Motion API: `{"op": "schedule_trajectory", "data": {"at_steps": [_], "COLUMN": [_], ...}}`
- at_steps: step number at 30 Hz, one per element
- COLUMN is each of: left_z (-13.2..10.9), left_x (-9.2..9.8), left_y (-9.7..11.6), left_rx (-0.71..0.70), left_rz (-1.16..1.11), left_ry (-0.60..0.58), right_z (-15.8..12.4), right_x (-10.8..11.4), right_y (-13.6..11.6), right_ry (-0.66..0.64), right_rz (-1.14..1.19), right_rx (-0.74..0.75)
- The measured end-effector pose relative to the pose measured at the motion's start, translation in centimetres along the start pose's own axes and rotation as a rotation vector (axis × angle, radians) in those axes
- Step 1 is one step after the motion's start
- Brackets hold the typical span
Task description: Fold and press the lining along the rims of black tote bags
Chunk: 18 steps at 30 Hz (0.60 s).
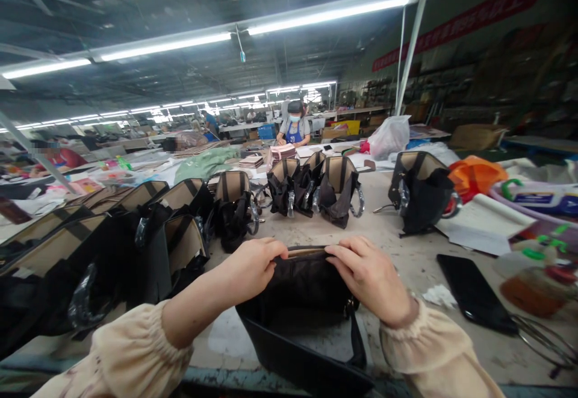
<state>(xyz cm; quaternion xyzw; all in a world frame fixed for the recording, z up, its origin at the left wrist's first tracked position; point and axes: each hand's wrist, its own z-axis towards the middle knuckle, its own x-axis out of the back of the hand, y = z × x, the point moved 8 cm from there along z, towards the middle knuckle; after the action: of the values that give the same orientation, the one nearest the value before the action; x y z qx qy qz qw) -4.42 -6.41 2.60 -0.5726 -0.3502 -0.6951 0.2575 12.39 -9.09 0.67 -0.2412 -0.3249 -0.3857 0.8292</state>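
Note:
A black handbag (302, 338) lies at the front of the worktable, its dark lining showing. My left hand (250, 265) pinches the left part of the bag's far edge between thumb and fingers. On the right part of that same edge, my right hand (363, 271) is closed in a pinch. Between my hands a thin tan strip shows along the edge. A strap with a small metal fitting hangs at the bag's right side, below my right hand. Both sleeves are cream and gathered at the wrist.
Several unfinished black bags (180, 241) crowd the left; more stand behind, and one black bag (418, 193) is at right. A phone (476, 292), eyeglasses (546, 341), a bottle of orange-brown liquid (537, 286) and white paper (487, 223) lie right. Across the table sits a person in a blue apron (294, 133).

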Motion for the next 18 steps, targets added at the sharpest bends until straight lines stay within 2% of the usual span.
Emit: {"op": "schedule_trajectory", "data": {"at_steps": [11, 15, 18], "left_z": [0.2, 0.4, 0.4], "left_x": [-0.5, -0.6, -0.6], "left_y": [-0.3, 0.8, 1.5], "left_rx": [0.001, -0.075, -0.124], "left_rz": [0.022, -0.026, -0.041], "left_ry": [-0.037, -0.067, -0.094], "right_z": [0.4, 0.4, 0.3], "right_x": [-0.1, 0.0, 0.0], "right_y": [-0.5, -1.1, -1.1], "right_ry": [-0.104, -0.211, -0.228], "right_rz": [0.062, 0.175, 0.185], "right_rx": [0.058, 0.124, 0.124]}}
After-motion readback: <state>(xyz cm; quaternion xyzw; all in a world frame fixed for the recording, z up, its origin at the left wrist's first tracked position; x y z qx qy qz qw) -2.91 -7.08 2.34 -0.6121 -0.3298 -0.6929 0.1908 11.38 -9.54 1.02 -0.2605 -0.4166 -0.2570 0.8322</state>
